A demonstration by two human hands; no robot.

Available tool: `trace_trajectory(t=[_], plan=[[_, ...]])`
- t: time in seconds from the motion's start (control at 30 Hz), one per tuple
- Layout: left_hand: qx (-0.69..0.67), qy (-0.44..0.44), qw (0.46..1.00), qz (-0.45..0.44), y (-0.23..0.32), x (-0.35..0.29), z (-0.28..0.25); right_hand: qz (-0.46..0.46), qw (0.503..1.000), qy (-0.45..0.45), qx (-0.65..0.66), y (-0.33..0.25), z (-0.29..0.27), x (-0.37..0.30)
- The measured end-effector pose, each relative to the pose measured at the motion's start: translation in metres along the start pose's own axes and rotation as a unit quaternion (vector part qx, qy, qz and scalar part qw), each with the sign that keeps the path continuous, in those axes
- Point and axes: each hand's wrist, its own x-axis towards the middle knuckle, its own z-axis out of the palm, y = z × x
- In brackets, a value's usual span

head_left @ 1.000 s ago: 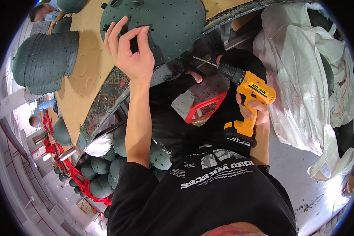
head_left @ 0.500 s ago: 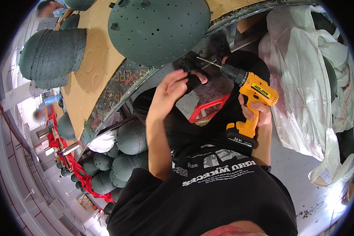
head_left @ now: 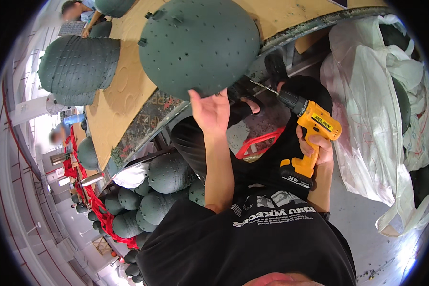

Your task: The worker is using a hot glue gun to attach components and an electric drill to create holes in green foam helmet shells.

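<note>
A large dark green rounded shell point(head_left: 200, 45), dotted with small holes and bearing a few stubby fittings on its left side, rests at the edge of the table. My left hand point(head_left: 211, 112) is open at its near edge, palm up, with the fingertips at or under the rim; part of the fingers is hidden by the shell. In my right hand point(head_left: 315, 146) is a yellow and black cordless drill point(head_left: 314, 126), gripped by its handle. Its long bit point(head_left: 264, 87) points up and left, just below the shell's right side and apart from it.
Another green shell point(head_left: 78, 66) stands on the tan tabletop point(head_left: 114, 86), near a co-worker's arm point(head_left: 91, 26). Many similar shells point(head_left: 164, 205) are piled at lower left by red cloth point(head_left: 102, 217). A red-framed object point(head_left: 260, 143) lies between my legs. White sacks point(head_left: 362, 105) hang at right.
My left hand has turned palm up and reached to the shell's near edge. The drill stays in my right hand. The whole view has shifted slightly.
</note>
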Motion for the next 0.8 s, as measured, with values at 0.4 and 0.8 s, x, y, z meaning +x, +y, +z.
trace_trajectory(t=[0.4, 0.8], plan=[[-0.372, -0.230, 0.898, 0.040, 0.020, 0.050, -0.003, 0.005, 1.000, 0.005, -0.005, 0.000, -0.004, -0.002], [-0.222, -0.288, 0.931, 0.042, 0.021, 0.044, -0.023, 0.000, 1.000, 0.017, 0.010, -0.001, -0.005, -0.003]])
